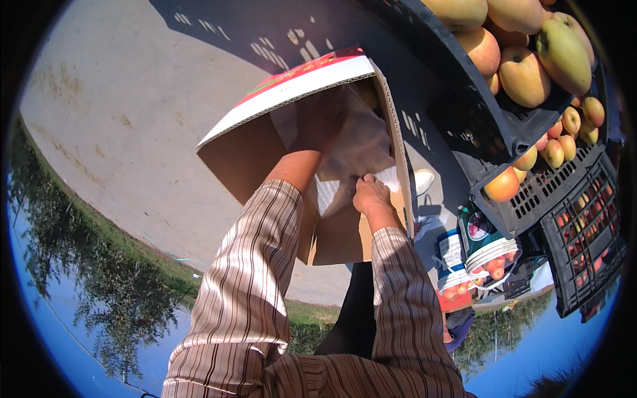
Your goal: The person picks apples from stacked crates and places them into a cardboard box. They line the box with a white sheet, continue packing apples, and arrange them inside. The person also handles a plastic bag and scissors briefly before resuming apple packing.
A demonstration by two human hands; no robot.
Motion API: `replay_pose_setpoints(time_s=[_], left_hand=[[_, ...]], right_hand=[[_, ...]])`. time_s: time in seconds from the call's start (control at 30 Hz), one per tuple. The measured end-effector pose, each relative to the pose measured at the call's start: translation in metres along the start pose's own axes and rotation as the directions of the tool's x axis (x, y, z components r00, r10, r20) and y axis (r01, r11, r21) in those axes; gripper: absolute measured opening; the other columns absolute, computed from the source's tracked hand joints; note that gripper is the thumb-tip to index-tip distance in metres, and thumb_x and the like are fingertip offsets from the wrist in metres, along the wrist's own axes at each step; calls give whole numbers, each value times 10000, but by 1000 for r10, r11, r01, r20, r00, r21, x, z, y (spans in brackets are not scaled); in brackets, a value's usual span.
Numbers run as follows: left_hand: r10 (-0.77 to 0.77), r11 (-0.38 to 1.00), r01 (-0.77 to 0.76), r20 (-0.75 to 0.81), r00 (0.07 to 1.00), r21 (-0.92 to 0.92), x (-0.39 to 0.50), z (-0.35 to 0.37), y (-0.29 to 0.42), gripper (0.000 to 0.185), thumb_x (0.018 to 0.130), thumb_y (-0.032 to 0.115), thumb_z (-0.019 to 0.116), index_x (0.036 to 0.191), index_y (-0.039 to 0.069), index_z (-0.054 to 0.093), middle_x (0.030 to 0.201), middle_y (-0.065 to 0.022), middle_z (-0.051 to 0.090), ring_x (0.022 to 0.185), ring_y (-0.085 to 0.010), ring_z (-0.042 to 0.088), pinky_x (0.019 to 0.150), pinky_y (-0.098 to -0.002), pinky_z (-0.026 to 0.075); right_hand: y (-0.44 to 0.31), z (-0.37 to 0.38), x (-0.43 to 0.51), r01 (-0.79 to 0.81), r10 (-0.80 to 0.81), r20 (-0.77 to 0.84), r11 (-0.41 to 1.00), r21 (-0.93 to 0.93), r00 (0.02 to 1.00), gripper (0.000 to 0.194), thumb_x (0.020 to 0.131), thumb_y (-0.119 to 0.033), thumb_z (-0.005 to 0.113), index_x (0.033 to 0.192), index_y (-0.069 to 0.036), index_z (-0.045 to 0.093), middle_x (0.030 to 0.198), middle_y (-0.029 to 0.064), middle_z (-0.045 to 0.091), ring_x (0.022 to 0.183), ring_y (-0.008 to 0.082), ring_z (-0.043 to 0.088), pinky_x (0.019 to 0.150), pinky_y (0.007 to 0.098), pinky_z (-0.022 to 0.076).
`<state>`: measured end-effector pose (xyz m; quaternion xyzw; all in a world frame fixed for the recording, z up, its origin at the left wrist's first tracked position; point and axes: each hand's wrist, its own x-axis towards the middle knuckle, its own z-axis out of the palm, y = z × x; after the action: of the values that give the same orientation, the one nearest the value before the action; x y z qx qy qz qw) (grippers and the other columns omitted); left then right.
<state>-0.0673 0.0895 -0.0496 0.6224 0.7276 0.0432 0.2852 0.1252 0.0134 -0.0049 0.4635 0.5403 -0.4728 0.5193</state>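
An open cardboard box (343,246) with a red and white printed side stands in front of me. White translucent wrapping (358,144) lies inside it, and a yellowish fruit (367,94) shows near the far right corner. My left hand (321,119) reaches deep into the box, in shadow; its fingers cannot be made out. Near the right inner wall, my right hand (371,194) has its fingers curled at the edge of the wrapping. Whether they pinch it is unclear.
Black plastic crates (502,124) of apples (525,77) stand close on the right. Beyond the box's right side are buckets (492,253) of apples, another crate (582,239) and part of a person (460,328). Concrete ground (149,129) lies to the left.
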Motion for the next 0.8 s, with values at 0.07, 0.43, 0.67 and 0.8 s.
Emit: replay_pose_setpoints(time_s=[0.07, 0.43, 0.67, 0.8], left_hand=[[4, 1000, -3, 39, 999, -16, 12, -1, 3, 743, 806, 301, 736, 1471, 125, 456, 1467, -182, 449, 1389, -388, 379, 1109, -547, 323], [-99, 988, 93, -39, 994, -119, -46, -4, -23, 776, 784, 247, 756, 1472, 93, 432, 1467, -202, 448, 1388, -430, 348, 1167, -536, 276], [-229, 901, 127, -206, 951, -414, -29, 25, -48, 543, 885, 275, 695, 1334, 10, 545, 1336, -241, 561, 1286, -428, 480, 1115, -518, 344], [-267, 941, 205, -218, 939, -268, -34, 23, -51, 607, 859, 280, 737, 1353, -1, 526, 1348, -243, 551, 1302, -422, 470, 1118, -503, 355]], right_hand=[[3, 4, 1, 9, -8, 9, 1000, -20, 1000, 391, 970, -236, 571, 1341, -117, 591, 1461, 128, 464, 1339, 365, 464, 1094, 438, 440], [-61, -99, -30, 596, -240, -844, 795, 113, 479, 394, 914, -173, 612, 1297, -86, 616, 1362, 200, 567, 1194, 405, 570, 975, 482, 497], [-72, -141, 53, 549, -82, -836, 788, 279, 542, 304, 897, -81, 579, 1190, -26, 642, 1290, 247, 583, 1160, 413, 566, 974, 496, 479], [-72, -139, 47, 551, -87, -858, 798, 244, 506, 297, 923, -90, 556, 1194, 8, 628, 1250, 251, 610, 1146, 431, 572, 1003, 500, 459]])
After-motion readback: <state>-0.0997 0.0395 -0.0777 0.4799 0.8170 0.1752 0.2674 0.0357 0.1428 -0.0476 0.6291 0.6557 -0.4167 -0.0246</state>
